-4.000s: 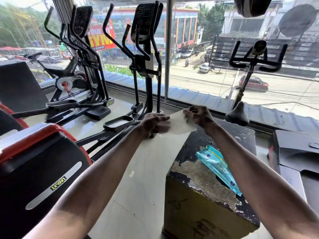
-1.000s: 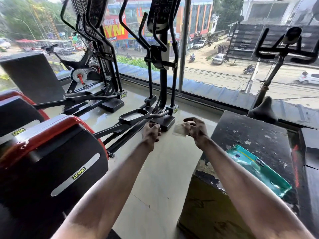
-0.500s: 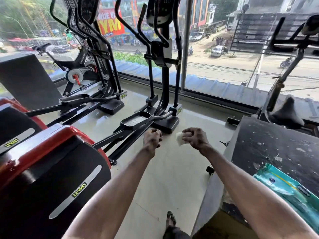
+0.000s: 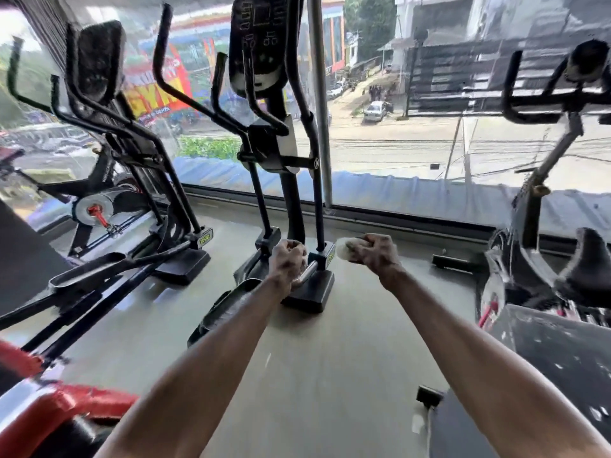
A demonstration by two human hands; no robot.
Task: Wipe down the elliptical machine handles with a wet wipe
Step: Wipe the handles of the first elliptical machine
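Observation:
A black elliptical machine (image 4: 284, 150) stands straight ahead by the window, its curved handles (image 4: 185, 94) rising on both sides of the console (image 4: 258, 44). My right hand (image 4: 373, 254) grips a bunched white wet wipe (image 4: 345, 251), held out in front of the machine's base. My left hand (image 4: 287, 261) is curled into a fist beside it with nothing visible inside. Both hands are low, well below the handles. The view is blurred.
A second elliptical (image 4: 109, 104) stands to the left, with a spin bike (image 4: 96, 206) behind it. Another bike (image 4: 542, 206) and its saddle (image 4: 591, 262) are at the right. A worn black box (image 4: 545, 375) sits at lower right, a red and black machine housing (image 4: 39, 414) at lower left.
I have moved forward and the view has lifted toward the elliptical. The wipe went from spread between both hands to bunched in my right hand alone. The wipe packet has left the view.

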